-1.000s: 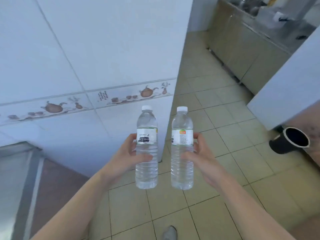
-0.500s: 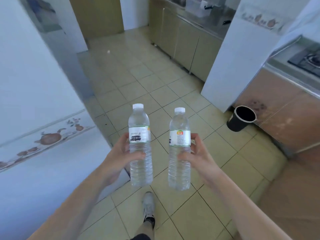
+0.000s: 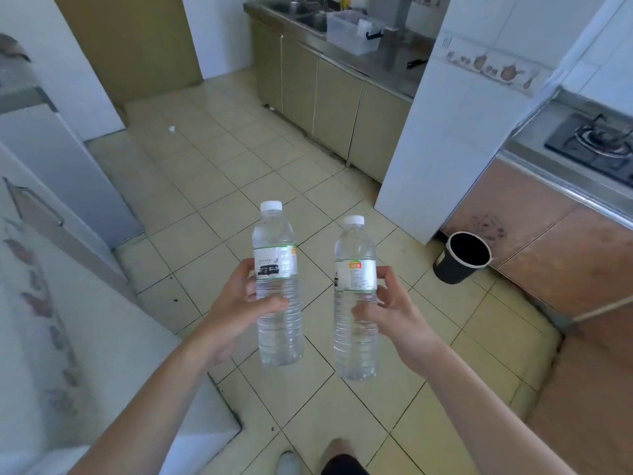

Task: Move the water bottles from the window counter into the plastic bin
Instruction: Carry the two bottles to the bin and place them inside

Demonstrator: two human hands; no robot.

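Carrying: two clear, white-capped plastic water bottles, upright over the tiled floor (image 3: 219,173).
Left hand (image 3: 236,313): fingers wrapped around black-label bottle (image 3: 277,286), mid-body.
Right hand (image 3: 394,313): fingers grasping green-label bottle (image 3: 356,296), mid-body.
Handling: apparently full, so weighty; thin ribbed walls likely flex.
Destination: clear plastic bin (image 3: 349,32) on far tabletop (image 3: 376,68).
Clearance: open floor ahead; white pillar (image 3: 455,138) and black bucket (image 3: 462,257) to the right.

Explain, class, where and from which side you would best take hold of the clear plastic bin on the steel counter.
Probably the plastic bin is best held by its two short end walls, a hand coming in from each side, fingers hooked under the rim. It is wide, open-topped and upright; a dark latch shows on its right end. Both hands now hold bottles.
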